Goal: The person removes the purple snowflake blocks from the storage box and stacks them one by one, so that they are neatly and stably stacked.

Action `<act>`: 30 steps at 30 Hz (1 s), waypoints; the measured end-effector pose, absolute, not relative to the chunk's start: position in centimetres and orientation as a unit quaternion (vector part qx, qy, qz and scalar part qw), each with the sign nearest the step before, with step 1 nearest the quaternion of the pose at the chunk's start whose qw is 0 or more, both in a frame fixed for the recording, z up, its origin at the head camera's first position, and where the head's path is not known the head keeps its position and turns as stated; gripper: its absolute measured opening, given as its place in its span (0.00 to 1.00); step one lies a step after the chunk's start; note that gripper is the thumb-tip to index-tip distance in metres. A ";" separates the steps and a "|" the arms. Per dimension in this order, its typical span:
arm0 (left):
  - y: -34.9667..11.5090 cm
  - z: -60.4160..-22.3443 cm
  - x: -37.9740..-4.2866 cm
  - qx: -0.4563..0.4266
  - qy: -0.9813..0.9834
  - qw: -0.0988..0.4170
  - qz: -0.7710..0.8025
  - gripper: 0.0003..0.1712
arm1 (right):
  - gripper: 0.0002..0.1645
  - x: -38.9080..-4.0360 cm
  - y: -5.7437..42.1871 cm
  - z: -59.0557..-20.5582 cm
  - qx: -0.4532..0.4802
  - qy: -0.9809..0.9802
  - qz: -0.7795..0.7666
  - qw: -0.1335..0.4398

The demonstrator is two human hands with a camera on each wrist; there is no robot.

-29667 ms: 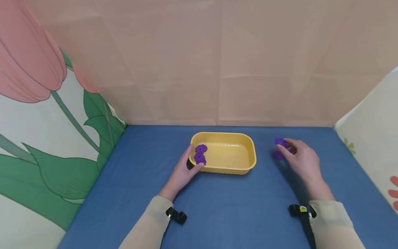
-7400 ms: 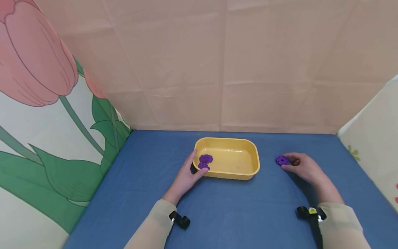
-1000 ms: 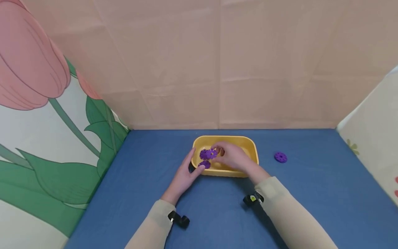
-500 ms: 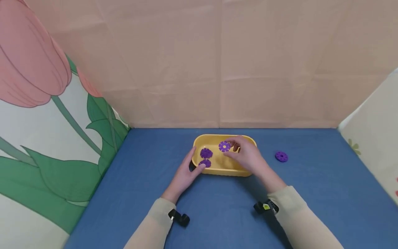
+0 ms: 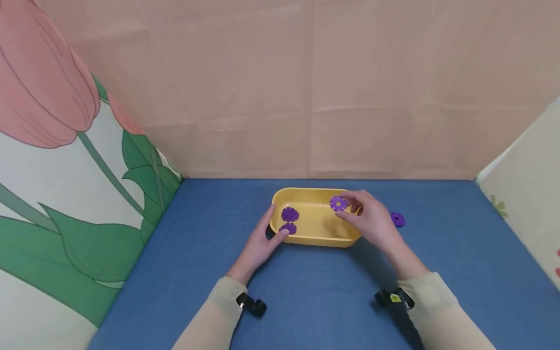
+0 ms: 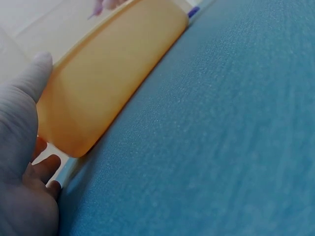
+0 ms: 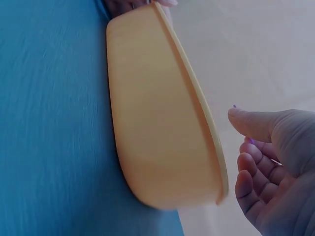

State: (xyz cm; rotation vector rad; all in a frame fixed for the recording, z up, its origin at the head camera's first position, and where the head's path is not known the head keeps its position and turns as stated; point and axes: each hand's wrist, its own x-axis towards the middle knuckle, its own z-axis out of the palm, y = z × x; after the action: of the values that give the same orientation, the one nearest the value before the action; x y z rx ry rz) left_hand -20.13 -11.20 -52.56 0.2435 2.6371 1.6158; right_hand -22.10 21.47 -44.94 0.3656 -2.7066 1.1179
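A shallow yellow plastic tray (image 5: pixel 311 240) stands in the middle of the head view. My left hand (image 5: pixel 258 248) holds its left end, thumb on the near rim and fingers round the side; the left wrist view shows the thumb (image 6: pixel 39 73) at the rim. Inside, at the left end, lie purple notched interlocking discs: one disc (image 5: pixel 290 214) behind another disc (image 5: pixel 288 227). My right hand (image 5: pixel 369 216) pinches a purple disc (image 5: pixel 338 203) over the tray's right part, between thumb and forefinger. In the right wrist view only a sliver of that disc (image 7: pixel 251 140) shows at the fingers.
Another purple disc (image 5: pixel 397 219) lies on the blue tablecloth (image 5: pixel 315 296) right of the tray, partly behind my right hand. A beige backdrop (image 5: pixel 306 87) rises behind the table. Printed flower panels (image 5: pixel 100 248) flank it.
Over the last second my right hand has carried the pinched disc rightward, from above the discs at the tray's left to its right part. My left hand and the tray have stayed put.
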 end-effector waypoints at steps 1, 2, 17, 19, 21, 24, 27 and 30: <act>-11.2 -52.5 -20.1 0.078 0.850 0.020 0.520 0.51 | 0.29 -22.1 21.8 -45.0 0.122 -0.913 0.376 0.098; -11.2 -52.5 -20.1 0.078 0.850 0.019 0.520 0.51 | 0.29 -22.0 22.1 -45.0 0.119 -0.914 0.374 0.101; -11.3 -52.5 -19.9 0.082 0.847 0.024 0.524 0.50 | 0.33 -21.6 28.4 -45.7 0.063 -0.926 0.351 0.122; -11.4 -52.4 -19.8 0.082 0.847 0.025 0.525 0.50 | 0.33 -21.6 29.1 -45.9 0.055 -0.927 0.351 0.117; -11.4 -52.4 -19.8 0.080 0.848 0.025 0.523 0.50 | 0.33 -21.6 29.8 -46.1 0.046 -0.930 0.348 0.113; -11.3 -52.3 -19.8 0.079 0.848 0.025 0.524 0.50 | 0.34 -21.9 31.0 -46.5 0.037 -0.932 0.344 0.110; -11.2 -52.2 -19.9 0.079 0.847 0.025 0.526 0.50 | 0.34 -22.1 32.3 -46.9 0.031 -0.933 0.343 0.107; -11.1 -52.2 -20.0 0.079 0.847 0.025 0.526 0.50 | 0.35 -22.3 33.4 -47.4 0.027 -0.933 0.344 0.099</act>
State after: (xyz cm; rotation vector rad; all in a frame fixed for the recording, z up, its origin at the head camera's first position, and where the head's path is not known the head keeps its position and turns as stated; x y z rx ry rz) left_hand -20.00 -11.07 -52.24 0.2444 2.6191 1.6256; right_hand -22.31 33.41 -47.44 0.0798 -2.7595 1.0185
